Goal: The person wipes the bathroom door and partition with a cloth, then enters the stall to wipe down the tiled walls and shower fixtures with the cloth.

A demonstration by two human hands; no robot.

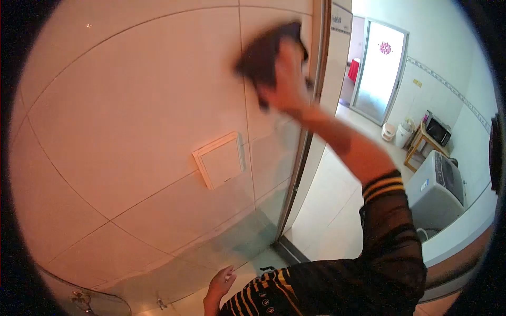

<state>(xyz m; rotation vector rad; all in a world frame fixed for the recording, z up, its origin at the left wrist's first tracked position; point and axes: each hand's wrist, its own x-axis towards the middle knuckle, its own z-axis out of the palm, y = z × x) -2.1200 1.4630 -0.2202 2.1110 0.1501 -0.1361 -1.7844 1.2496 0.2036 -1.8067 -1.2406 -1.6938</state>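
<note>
High on the tiled wall (142, 110), my right hand (290, 73) presses a dark cloth (266, 55) against the tiles, close to the door frame. The cloth is bunched under the palm and fingers, and its edges are blurred by motion. Below it on the wall is a square white switch plate (221, 160), which neither hand touches. My left hand (221, 283) hangs low by my body, its fingers loosely bent and nothing visible in them.
A metal door frame (303, 152) stands right of the wall. Beyond the doorway are a washing machine (435, 192), a microwave (438, 130) on a wooden stand, a white bucket (403, 135) and a frosted glass door (378, 73). A tap (81, 301) shows at lower left.
</note>
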